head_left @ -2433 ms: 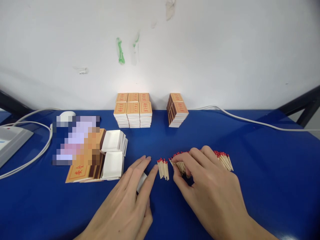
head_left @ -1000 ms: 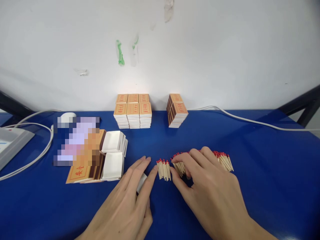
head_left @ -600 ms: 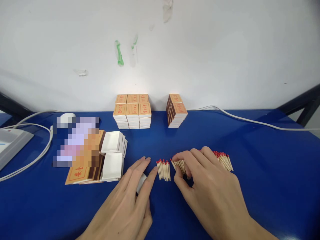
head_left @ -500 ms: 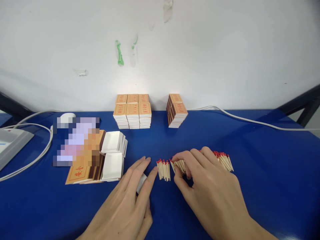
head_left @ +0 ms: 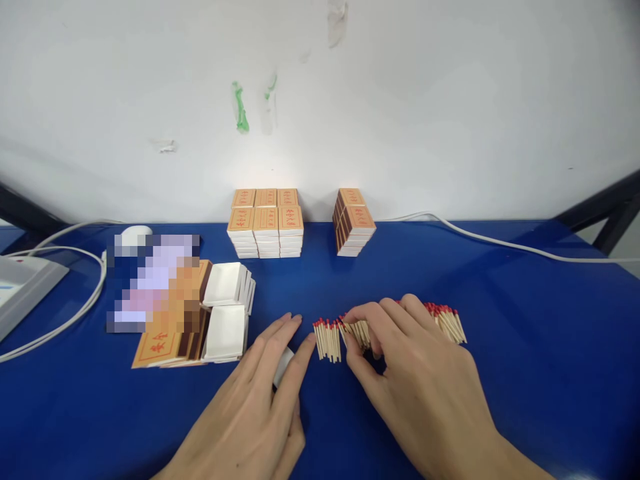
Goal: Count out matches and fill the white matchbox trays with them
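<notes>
Just widened the small row of matches [head_left: 328, 341] on the blue table [head_left: 540, 340], apparently from the larger pile [head_left: 452, 325]; pinching nearly closed between both with right hand [head_left: 423, 373], cannot tell whether on a match; resting left hand [head_left: 253, 400] splayed over white piece [head_left: 283, 367], cannot tell if gripping

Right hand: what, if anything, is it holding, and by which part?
The right hand has its fingers at the matches, near their red ends; whether any is actually gripped cannot be told.
</notes>
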